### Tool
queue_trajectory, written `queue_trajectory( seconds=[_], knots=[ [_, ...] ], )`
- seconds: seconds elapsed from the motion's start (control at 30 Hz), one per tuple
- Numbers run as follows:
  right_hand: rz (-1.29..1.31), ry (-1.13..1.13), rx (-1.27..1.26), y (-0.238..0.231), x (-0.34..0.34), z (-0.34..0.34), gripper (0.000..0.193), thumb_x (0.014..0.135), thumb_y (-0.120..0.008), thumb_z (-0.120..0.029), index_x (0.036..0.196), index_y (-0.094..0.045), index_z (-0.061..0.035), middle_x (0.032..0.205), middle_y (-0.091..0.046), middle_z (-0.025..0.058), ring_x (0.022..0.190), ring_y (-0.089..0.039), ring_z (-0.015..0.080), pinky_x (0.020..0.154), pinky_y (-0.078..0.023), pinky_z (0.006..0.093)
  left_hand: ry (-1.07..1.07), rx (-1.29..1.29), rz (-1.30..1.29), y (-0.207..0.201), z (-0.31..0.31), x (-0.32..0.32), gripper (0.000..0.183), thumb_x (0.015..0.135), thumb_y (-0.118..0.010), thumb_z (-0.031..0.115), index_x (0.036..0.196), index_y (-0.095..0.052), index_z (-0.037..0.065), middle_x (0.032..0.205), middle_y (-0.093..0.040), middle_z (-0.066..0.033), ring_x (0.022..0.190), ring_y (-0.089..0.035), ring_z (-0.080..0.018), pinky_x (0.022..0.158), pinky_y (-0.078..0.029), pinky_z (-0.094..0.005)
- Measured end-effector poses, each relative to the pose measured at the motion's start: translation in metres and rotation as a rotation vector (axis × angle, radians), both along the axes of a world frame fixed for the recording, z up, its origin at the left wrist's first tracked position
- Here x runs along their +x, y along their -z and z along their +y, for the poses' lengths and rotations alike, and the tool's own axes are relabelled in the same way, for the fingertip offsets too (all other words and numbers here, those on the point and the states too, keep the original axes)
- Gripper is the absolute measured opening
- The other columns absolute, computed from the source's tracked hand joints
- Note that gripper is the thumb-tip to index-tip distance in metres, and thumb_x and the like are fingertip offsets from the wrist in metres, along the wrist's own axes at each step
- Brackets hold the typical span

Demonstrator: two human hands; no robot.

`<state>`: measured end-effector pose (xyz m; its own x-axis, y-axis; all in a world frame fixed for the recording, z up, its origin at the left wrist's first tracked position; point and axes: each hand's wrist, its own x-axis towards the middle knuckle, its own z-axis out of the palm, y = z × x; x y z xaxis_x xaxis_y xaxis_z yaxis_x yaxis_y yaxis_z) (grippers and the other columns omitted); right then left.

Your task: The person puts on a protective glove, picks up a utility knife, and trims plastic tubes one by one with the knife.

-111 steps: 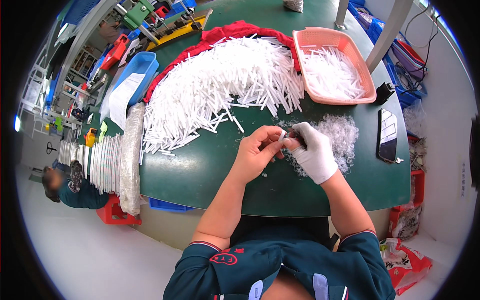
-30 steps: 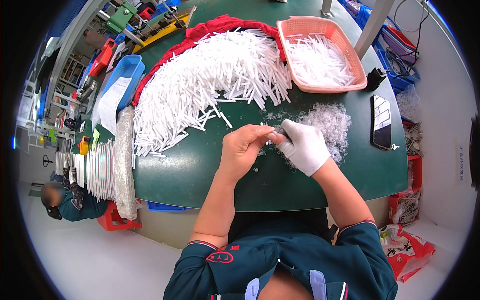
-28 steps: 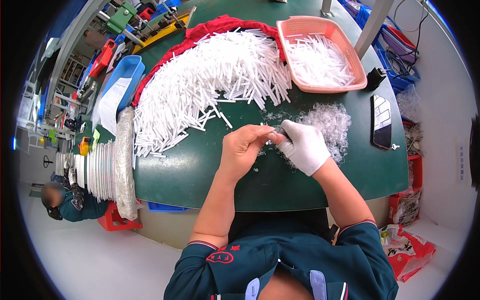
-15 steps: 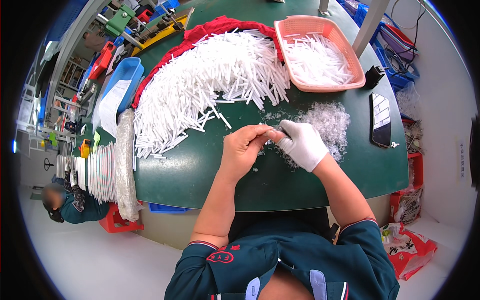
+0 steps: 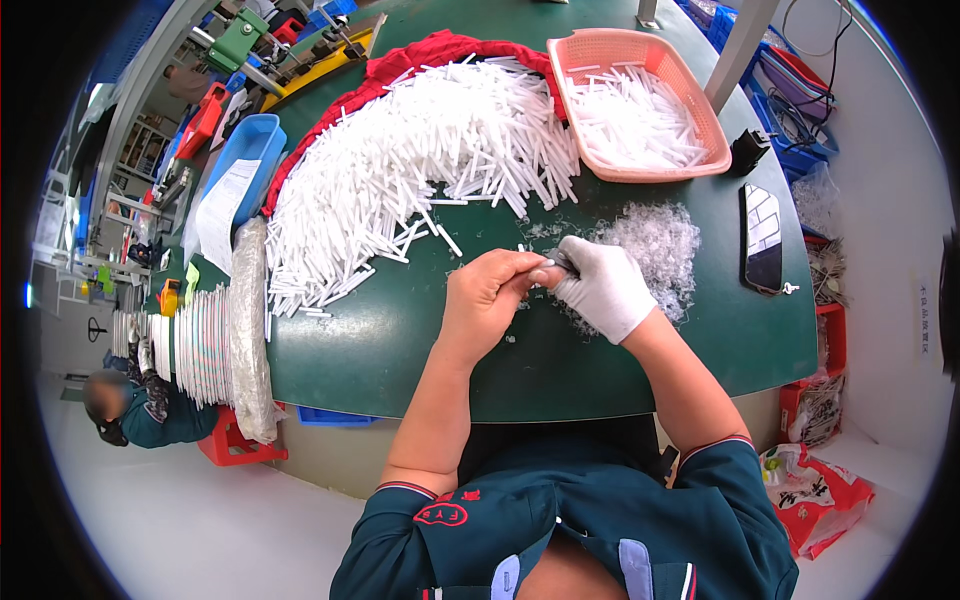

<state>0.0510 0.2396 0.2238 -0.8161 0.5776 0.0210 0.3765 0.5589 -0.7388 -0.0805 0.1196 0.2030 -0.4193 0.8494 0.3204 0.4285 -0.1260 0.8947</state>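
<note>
Bare, my left hand [image 5: 487,303] pinches a small white plastic tube [image 5: 548,263] between thumb and fingers; only its end shows. My right hand [image 5: 606,290], in a white glove, meets it there with fingers closed. What the gloved fingers grip is mostly hidden. Ahead and to the left, a large heap of white tubes [image 5: 430,135] lies on a red cloth [image 5: 440,48]. Just beyond the gloved hand is a pile of thin translucent scraps [image 5: 660,250]. A pink plastic basket [image 5: 715,150] at the back right holds more white tubes.
A dark phone [image 5: 762,240] lies at the right of the green table [image 5: 370,370], near a small black object [image 5: 748,153]. A blue tray [image 5: 262,135] and a plastic-wrapped bundle [image 5: 252,340] line the left side. Another person [image 5: 165,410] sits at far left.
My gloved fingers have shifted slightly at the left fingertips, and the white tube's end now shows between the hands. Everything else looks the same.
</note>
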Motion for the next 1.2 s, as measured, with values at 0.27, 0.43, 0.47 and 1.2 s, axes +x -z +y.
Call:
queue_trajectory(
  seconds=[0.27, 0.43, 0.47, 1.2],
  knots=[
    [0.011, 0.018, 0.067, 0.001, 0.000, -0.003, 0.030, 0.084, -0.062, -0.034, 0.079, -0.058, -0.0049, 0.070, -0.061, 0.0197, 0.071, -0.061, 0.0395, 0.064, -0.047, 0.0472, -0.001, -0.033, 0.005, -0.001, -0.001, 0.000, 0.017, 0.085, -0.057, -0.006, 0.098, -0.068, 0.000, 0.090, -0.069, -0.0060, 0.075, -0.062, -0.0100, 0.062, -0.049, -0.0218],
    [0.004, 0.035, 0.105, 0.002, 0.000, -0.004, 0.030, 0.085, -0.061, -0.034, 0.078, -0.058, -0.0049, 0.069, -0.061, 0.0195, 0.071, -0.061, 0.0395, 0.063, -0.047, 0.0473, -0.003, 0.005, 0.007, 0.001, 0.000, 0.001, 0.015, 0.086, -0.057, -0.005, 0.096, -0.067, 0.000, 0.089, -0.069, -0.0054, 0.073, -0.062, -0.0097, 0.060, -0.049, -0.0215],
    [0.007, 0.038, 0.106, 0.002, 0.000, -0.005, 0.031, 0.085, -0.060, -0.035, 0.078, -0.058, -0.0050, 0.069, -0.061, 0.0195, 0.071, -0.061, 0.0396, 0.063, -0.047, 0.0474, -0.002, 0.005, 0.007, 0.001, 0.000, 0.001, 0.015, 0.086, -0.057, -0.005, 0.096, -0.067, 0.000, 0.089, -0.069, -0.0054, 0.073, -0.062, -0.0097, 0.060, -0.049, -0.0215],
    [-0.022, 0.027, 0.080, 0.003, -0.001, -0.003, 0.031, 0.084, -0.061, -0.036, 0.078, -0.059, -0.0057, 0.070, -0.061, 0.0200, 0.072, -0.061, 0.0394, 0.064, -0.047, 0.0468, -0.017, -0.195, -0.307, -0.012, -0.002, 0.003, 0.010, 0.084, -0.064, 0.002, 0.093, -0.069, 0.001, 0.077, -0.065, -0.0016, 0.060, -0.055, -0.0058, 0.054, -0.045, -0.0204]
  ],
)
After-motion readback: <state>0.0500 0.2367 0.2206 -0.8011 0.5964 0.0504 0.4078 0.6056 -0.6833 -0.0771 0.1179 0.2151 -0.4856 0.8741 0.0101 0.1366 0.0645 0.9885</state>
